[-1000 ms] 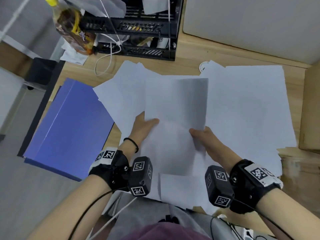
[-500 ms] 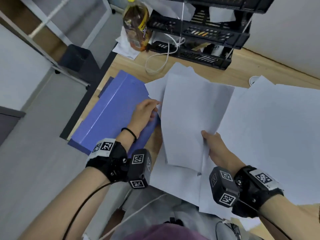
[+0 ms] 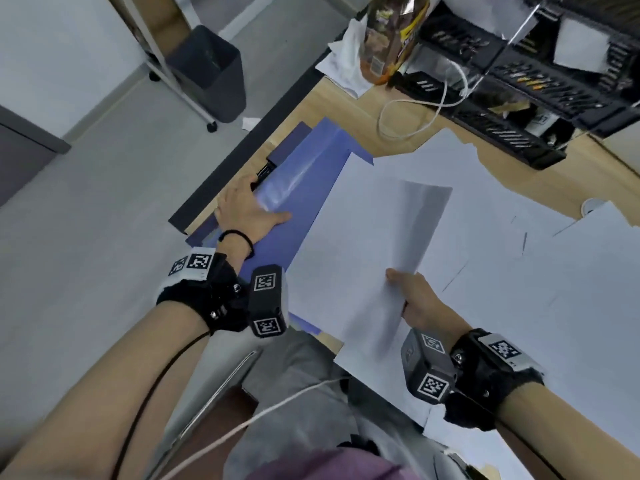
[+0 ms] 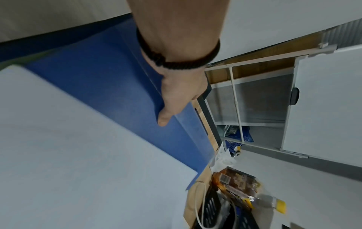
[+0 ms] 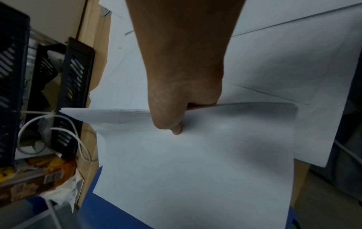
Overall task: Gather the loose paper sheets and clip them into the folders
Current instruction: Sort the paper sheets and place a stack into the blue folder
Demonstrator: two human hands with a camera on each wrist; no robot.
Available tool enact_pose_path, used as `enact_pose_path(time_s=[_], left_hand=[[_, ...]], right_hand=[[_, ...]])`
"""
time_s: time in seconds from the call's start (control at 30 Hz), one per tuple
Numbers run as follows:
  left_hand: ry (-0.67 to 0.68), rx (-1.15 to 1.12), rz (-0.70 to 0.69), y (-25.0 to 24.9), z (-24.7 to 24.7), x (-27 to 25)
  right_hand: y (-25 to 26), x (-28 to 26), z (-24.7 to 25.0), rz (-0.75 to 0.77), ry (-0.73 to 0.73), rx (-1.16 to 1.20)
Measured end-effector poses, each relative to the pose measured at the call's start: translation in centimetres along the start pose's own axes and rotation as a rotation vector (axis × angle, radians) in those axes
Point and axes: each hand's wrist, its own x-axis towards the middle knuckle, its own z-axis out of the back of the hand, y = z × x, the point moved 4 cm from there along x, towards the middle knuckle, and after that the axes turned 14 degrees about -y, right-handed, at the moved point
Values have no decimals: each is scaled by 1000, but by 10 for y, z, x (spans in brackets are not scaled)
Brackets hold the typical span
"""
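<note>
Two grips: left hand [image 3: 246,211] thumb atop, fingers under blue folder [image 3: 304,188]; paper sheets [image 3: 374,237] pinched in right hand [image 3: 420,303].

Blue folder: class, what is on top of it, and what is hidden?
The left hand grips the blue folder at its edge, thumb on the cover; its fingers are hidden. The paper sheets pinched by the right hand hide its right side.

Bottle [image 3: 388,32], blk rack [image 3: 498,133] — white cable [image 5: 78,137]
</note>
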Motion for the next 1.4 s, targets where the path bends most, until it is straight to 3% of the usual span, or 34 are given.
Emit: enact_pose_path(time_s=[0.3, 0.43, 0.7, 0.83, 0.97, 1.07, 1.2, 1.3, 1.4], left_hand=[[57, -240, 48, -14, 30, -27], [78, -399, 42, -37, 18, -59], [324, -462, 58, -123, -75, -144], [484, -476, 5, -177, -128, -199], [540, -447, -84, -212, -155, -242], [545, -427, -122, -224, -156, -257], [502, -451, -54, -215, -139, -249], [440, -439, -75, -198, -119, -231], [499, -455, -94, -175, -110, -216]], right_hand=[[5, -3, 1, 11, 81, 91], [5, -10, 30, 39, 77, 128], [-18, -24, 199, 130, -132, 298], [-46, -36, 283, 141, -249, 412], [-78, -43, 337, 112, -348, 518], [-87, -48, 349, 107, -366, 598], [-75, -52, 341, 131, -334, 663], [-53, -56, 319, 160, -264, 684], [-33, -64, 287, 206, -152, 695]])
